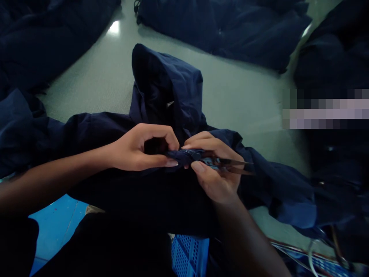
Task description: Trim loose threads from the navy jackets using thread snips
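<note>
A dark navy hooded jacket (187,84) lies across the table, its hood pointing away from me and its sleeves spread to both sides. My left hand (144,148) pinches a fold of the jacket's front edge between thumb and fingertips, just below the hood. Close beside it, my right hand (217,165) grips the same edge with thumb and fingers. Small metal scissors (238,166) rest in my right palm, their blades pointing right, away from the pinched cloth. A small pale label (170,104) shows inside the hood.
More dark garments lie on the pale green table (248,100), at the back left, the back (219,30) and the right (331,69). Below the table's near edge are a blue crate (190,256) and a blue surface (59,221). Part of the right side is pixelated.
</note>
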Demonstrator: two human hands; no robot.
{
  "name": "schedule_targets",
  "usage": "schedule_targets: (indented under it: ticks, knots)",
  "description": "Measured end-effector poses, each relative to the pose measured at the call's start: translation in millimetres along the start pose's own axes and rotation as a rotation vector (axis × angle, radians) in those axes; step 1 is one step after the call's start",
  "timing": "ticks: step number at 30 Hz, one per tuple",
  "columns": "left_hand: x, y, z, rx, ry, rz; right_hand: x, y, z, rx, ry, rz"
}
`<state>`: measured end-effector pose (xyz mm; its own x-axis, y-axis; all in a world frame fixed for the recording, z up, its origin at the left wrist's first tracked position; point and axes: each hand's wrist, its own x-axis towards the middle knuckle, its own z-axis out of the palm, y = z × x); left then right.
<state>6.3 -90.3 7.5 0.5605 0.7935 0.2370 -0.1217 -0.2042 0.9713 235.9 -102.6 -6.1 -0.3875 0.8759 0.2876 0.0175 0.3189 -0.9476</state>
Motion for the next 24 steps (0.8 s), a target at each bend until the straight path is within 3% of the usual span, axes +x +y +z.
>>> schedule_targets:
  ticks: [6,12,17,24]
  knots:
    - [-1.1,-2.4,3.2,0.029,0.068,-0.054,4.5,-10.2,-0.4,-0.205,-0.019,-0.110]
    - [-2.3,-4.4,7.1,0.153,0.108,-0.059,2.7,-7.7,2.8,-0.349,0.065,-0.187]
    - [-1.8,-4.0,8.5,0.217,0.089,-0.098,5.0,-6.0,4.3,-0.494,0.063,-0.358]
    - [-1.1,-6.4,9.2,0.313,0.043,-0.133,3.1,-3.7,4.5,-0.562,0.015,-0.448]
